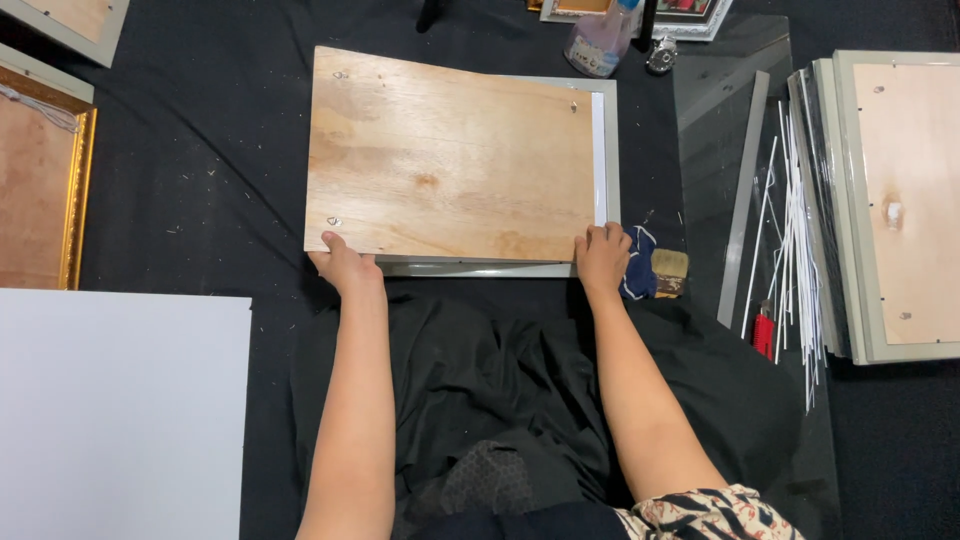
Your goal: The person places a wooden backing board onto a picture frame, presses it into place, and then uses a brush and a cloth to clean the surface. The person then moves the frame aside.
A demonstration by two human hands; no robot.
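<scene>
2 sets of fingers are closed on the near edge of a plywood backing board (450,165): the left hand (343,262) grips its near-left corner, thumb on top, and the right hand (602,255) grips its near-right corner, fingers curled over the edge. The board is laid slightly askew over a pale grey picture frame (608,150), whose right and near rails show beyond it. Small metal tabs are seen near the board's corners. Just beside the right hand a dark blue cloth (640,262) and what seems to be a brush (670,272) are lying. Everything rests on a black cloth-covered surface (200,180). Farther right, white strips (795,250), a red tool (764,332) and stacked frames (900,200) are seen; a spray bottle (602,38) stands beyond, and a white sheet (120,410) lies at the left.
</scene>
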